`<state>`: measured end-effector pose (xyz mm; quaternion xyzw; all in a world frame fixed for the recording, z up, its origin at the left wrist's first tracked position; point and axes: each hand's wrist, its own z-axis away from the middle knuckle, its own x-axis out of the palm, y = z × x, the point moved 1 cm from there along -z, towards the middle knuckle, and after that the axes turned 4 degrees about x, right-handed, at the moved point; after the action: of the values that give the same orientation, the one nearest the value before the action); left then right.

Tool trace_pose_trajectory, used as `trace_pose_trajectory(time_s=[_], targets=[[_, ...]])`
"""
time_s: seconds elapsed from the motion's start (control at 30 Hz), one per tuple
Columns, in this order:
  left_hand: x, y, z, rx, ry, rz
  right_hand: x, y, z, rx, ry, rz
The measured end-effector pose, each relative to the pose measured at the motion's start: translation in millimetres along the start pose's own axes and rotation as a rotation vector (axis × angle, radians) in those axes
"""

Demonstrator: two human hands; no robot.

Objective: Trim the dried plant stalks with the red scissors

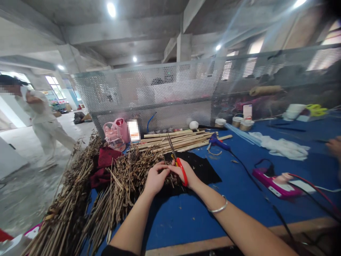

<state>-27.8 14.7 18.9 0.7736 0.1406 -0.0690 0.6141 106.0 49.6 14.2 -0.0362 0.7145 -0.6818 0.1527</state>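
Note:
My right hand is closed around red-handled scissors, whose blades point up and away from me. Its fingertips meet those of my left hand, which is closed in a pinch; whatever it grips is hidden. Under and beside both hands lie brown dried plant stems with shrivelled heads, heaped towards the left. A black cloth is spread below my hands on the blue tabletop. Behind them lies a row of pale wooden sticks.
A blue glue gun trails its cord across the table. Right of it are white gloves and a magenta power strip. A pink cup stands by the perforated screen. Another person's hand shows at right; a person is at left.

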Motion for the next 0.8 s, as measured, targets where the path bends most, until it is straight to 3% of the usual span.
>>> trace_pose_trajectory(time_s=[0.23, 0.37, 0.43, 0.5, 0.6, 0.67, 0.8], targets=[[0.9, -13.1, -5.7, -0.063, 0.054, 0.022, -0.1, 0.3, 2.1, 0.016, -0.03, -0.04], [-1.0, -16.3, -4.5, 0.038, 0.129, -0.277, -6.8, -5.0, 0.2, -0.006, 0.007, 0.046], [-2.7, -17.6, -3.3, 0.081, 0.101, -0.437, -13.1, -6.3, -6.0, -0.033, 0.041, 0.103], [-3.6, -19.9, -2.2, 0.03, 0.013, -0.53, -19.7, -5.8, -18.2, -0.041, 0.068, 0.192], [-3.2, -22.4, -1.5, -0.046, -0.067, -0.556, -26.8, -4.4, -47.7, -0.057, 0.14, 0.5], [-3.5, -22.2, -1.8, -0.059, -0.036, -0.556, -27.4, -4.2, -72.6, -0.025, 0.216, 0.66], [-6.7, -18.1, -1.9, -0.068, 0.062, -0.609, -15.2, -3.2, -122.3, 0.033, 0.302, 0.726]])
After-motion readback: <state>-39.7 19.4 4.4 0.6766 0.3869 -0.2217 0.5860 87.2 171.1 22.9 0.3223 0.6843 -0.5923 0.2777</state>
